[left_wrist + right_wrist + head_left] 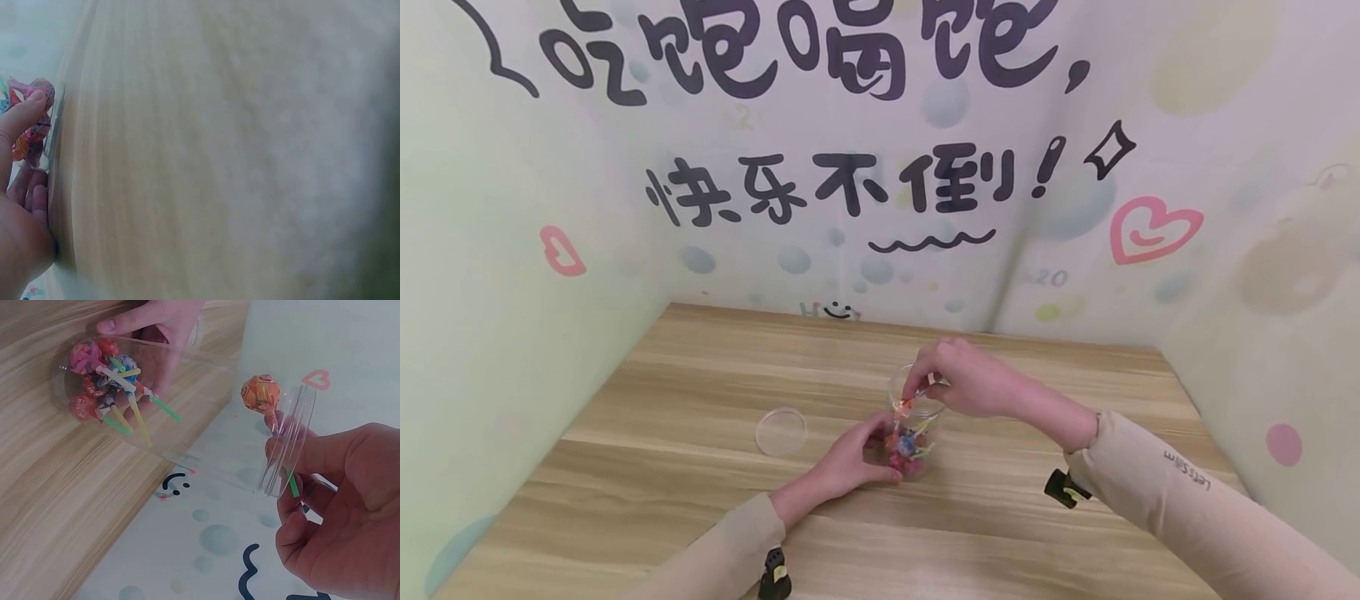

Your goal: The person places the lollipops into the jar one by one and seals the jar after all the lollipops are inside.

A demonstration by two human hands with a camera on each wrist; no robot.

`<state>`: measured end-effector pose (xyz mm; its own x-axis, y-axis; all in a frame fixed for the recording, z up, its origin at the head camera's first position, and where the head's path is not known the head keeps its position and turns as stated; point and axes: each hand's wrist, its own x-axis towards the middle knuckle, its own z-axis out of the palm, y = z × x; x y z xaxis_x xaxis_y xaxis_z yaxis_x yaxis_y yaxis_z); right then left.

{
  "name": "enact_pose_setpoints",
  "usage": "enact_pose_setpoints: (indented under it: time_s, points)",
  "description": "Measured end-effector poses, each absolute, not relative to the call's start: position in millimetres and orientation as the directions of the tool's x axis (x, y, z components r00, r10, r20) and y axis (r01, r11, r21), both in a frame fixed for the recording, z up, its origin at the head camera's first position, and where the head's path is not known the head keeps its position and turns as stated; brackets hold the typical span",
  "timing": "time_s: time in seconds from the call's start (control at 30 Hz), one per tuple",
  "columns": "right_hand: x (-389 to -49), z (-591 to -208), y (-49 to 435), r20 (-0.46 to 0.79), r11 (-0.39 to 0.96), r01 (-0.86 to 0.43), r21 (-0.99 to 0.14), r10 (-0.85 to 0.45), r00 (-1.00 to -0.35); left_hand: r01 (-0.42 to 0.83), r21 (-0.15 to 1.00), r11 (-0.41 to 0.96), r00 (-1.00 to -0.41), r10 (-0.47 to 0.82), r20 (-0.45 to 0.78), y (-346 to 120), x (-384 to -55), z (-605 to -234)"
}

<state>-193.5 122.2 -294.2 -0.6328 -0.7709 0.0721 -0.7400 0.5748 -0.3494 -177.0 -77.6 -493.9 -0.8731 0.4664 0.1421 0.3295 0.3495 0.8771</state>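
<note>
A clear plastic jar (203, 381) stands on the table with several wrapped lollipops (87, 359) in its lower part, their green, yellow and white sticks pointing upward. My left hand (846, 458) holds the jar low on its side, with the thumb and fingers around it. At the jar's mouth, my right hand (962, 379) pinches an orange-wrapped lollipop (260, 394) by its green stick. In the right wrist view, that candy's head is just inside the rim, above the others. Only part of the jar shows in the left wrist view.
A round transparent lid (781, 432) lies flat on the wooden table (685, 500), left of the jar. Printed walls (820, 275) with black lettering and hearts enclose the table at the back and both sides.
</note>
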Motion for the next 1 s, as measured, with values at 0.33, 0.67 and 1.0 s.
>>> enact_pose_setpoints:
  time_s: [0.33, 0.67, 1.0]
  points:
    - [-191, -294, 124, 0.096, 0.586, -0.743, -0.324, -0.761, -0.642, 0.314, 0.886, 0.342, -0.868, 0.482, 0.121, -82, -178, -492]
    - [-186, -298, 138, 0.239, 0.588, -0.688, -0.425, -0.660, -0.712, 0.274, 0.892, 0.360, -0.877, 0.473, 0.079, -84, -177, -490]
    - [-184, -309, 152, 0.333, 0.596, -0.618, -0.513, -0.525, -0.783, 0.253, 0.893, 0.371, -0.880, 0.471, 0.054, -82, -178, -490]
